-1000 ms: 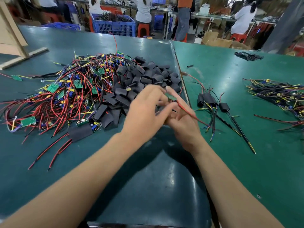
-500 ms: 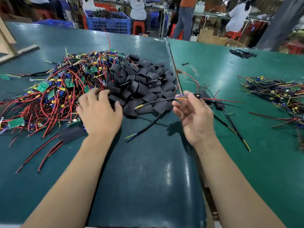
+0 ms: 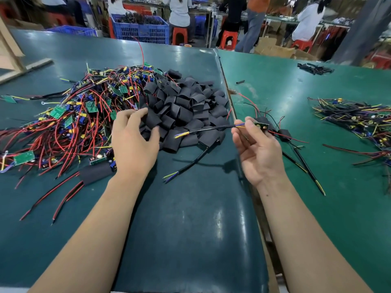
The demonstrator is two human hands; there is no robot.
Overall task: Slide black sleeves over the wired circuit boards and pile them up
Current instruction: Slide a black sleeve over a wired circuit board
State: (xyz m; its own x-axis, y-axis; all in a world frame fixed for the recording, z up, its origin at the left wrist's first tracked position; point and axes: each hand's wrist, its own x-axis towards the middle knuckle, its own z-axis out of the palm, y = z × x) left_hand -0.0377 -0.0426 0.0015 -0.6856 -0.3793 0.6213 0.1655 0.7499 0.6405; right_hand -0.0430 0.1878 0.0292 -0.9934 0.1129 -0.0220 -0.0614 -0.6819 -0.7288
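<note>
At the near edge of the sleeve pile (image 3: 186, 106), a sleeve is touched by the left hand (image 3: 133, 142), fingers curled; a wired circuit board (image 3: 259, 124) is pinched by the right hand (image 3: 260, 153) above the table seam (image 3: 227, 85).

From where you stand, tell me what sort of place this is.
Likely an electronics assembly workshop: heaps of wired boards and black sleeves on green tables, and blue crates behind.

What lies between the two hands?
In the head view, black sleeves and the held board's black cable lie between left hand and right hand.
</note>
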